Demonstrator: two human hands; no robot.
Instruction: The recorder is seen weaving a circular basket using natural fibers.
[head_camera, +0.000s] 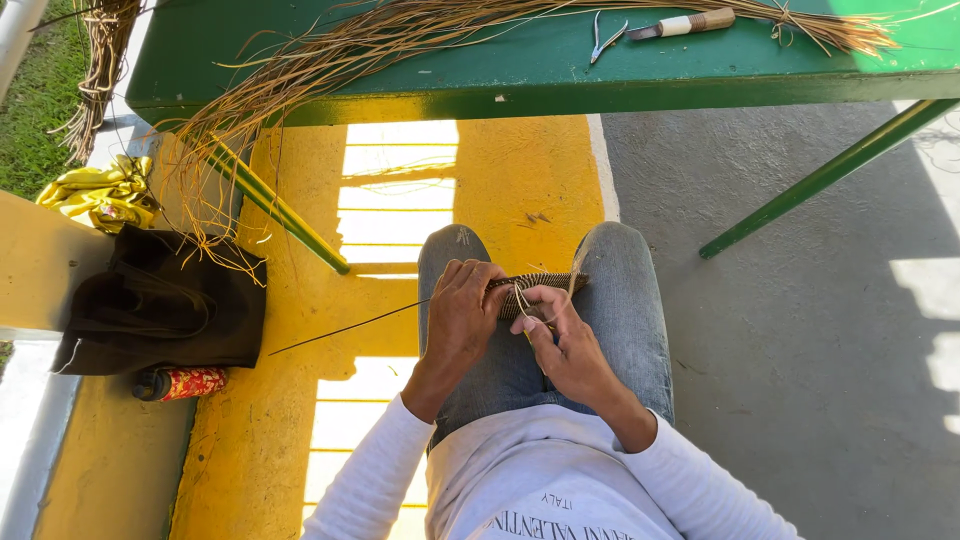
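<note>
Over the lap, 2 hands are working a small woven strip (535, 290) resting across the knees. Left hand (462, 310) is closing its fingers around the strip's left end; right hand (560, 335) is pinching a pale strand at the strip's edge. A thin dark strand (345, 328) is trailing left. Risk, as judged: the pinched strand is bending sharply and could snap or slip. Fibres (330, 50), knife (685, 24), pliers (604, 36) are lying on the bench (540, 85).
</note>
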